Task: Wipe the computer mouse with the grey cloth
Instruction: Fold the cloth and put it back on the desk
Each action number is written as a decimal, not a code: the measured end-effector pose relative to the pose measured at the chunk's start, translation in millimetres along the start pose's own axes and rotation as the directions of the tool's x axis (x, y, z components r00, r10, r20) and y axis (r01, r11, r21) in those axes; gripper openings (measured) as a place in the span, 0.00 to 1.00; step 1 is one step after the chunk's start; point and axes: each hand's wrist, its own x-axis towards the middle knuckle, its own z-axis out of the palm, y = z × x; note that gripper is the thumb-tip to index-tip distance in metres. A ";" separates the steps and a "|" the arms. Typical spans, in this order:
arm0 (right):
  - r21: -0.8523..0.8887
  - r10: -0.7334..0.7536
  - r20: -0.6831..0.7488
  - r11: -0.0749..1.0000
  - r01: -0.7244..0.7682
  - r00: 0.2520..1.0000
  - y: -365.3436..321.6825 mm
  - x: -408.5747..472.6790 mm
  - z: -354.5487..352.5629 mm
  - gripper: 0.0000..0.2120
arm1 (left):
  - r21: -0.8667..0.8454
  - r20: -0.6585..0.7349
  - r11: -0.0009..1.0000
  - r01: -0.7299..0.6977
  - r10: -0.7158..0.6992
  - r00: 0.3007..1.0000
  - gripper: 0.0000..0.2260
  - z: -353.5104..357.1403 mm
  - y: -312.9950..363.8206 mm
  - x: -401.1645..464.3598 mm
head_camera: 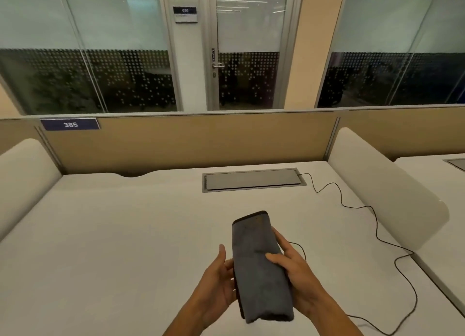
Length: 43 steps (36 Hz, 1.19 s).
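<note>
A folded grey cloth is held upright above the white desk, in the lower middle of the head view. My left hand supports its left edge with the fingers partly spread. My right hand grips its right side, thumb lying across the front of the fabric. No computer mouse shows. A thin black cable runs across the desk and disappears behind my right hand and the cloth.
A grey cable hatch sits in the desk near the back, where the cable starts. White side dividers stand at the left and right. A tan back partition carries a "385" label.
</note>
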 end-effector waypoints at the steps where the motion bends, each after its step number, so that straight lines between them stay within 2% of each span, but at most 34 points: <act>1: 0.006 0.007 0.014 1.000 -0.007 1.000 -0.3 2.3 0.7 0.26 | -0.021 -0.007 0.999 -0.038 0.037 0.999 0.32 1.7 2.9 -4.1; 7: -0.027 0.024 0.029 0.999 -0.024 0.999 0.1 15.7 10.8 0.26 | -0.076 -0.042 0.980 -0.185 0.182 0.982 0.25 7.9 11.9 -16.7; 12: -0.289 -0.018 -0.033 0.957 0.008 0.999 3.3 23.2 30.5 0.27 | -0.090 -0.142 0.970 -0.225 0.211 0.967 0.25 1.5 12.5 -20.2; 17: -0.571 -0.082 -0.072 0.821 0.026 0.994 8.4 31.4 52.9 0.18 | -0.034 -0.268 0.968 -0.249 0.231 0.935 0.23 -2.6 19.3 -22.7; 20: -0.659 -0.143 -0.048 0.749 0.076 0.989 14.1 38.7 66.5 0.11 | 0.051 -0.332 0.945 -0.323 0.321 0.887 0.24 -2.4 25.9 -21.7; 22: -0.638 -0.109 -0.033 0.767 0.063 0.993 15.6 41.9 76.2 0.09 | 0.123 -0.374 0.924 -0.362 0.381 0.845 0.24 -3.0 30.6 -22.3; 25: -0.557 -0.007 -0.022 0.831 -0.006 1.000 14.2 44.3 90.7 0.18 | 0.199 -0.413 0.910 -0.364 0.415 0.811 0.24 -5.1 38.6 -25.3; 28: -0.518 0.110 0.017 0.851 -0.085 0.994 16.3 48.2 102.0 0.28 | 0.265 -0.409 0.903 -0.339 0.423 0.808 0.22 -9.7 46.5 -28.5; 30: -0.515 0.156 0.034 0.849 -0.117 0.987 18.3 50.8 107.6 0.30 | 0.302 -0.387 0.895 -0.328 0.430 0.816 0.18 -14.8 50.5 -30.4; 34: -0.471 0.183 0.038 0.870 -0.144 0.982 20.5 56.1 113.6 0.25 | 0.379 -0.354 0.876 -0.298 0.435 0.828 0.09 -32.0 57.9 -32.6; 39: -0.355 0.229 0.087 0.916 -0.184 0.970 21.5 62.1 115.5 0.14 | 0.425 -0.327 0.856 -0.293 0.447 0.833 0.11 -53.3 70.1 -29.3; 43: -0.314 0.246 0.048 0.924 -0.219 0.968 23.6 72.9 114.2 0.12 | 0.419 -0.338 0.862 -0.286 0.440 0.832 0.13 -69.6 82.1 -25.1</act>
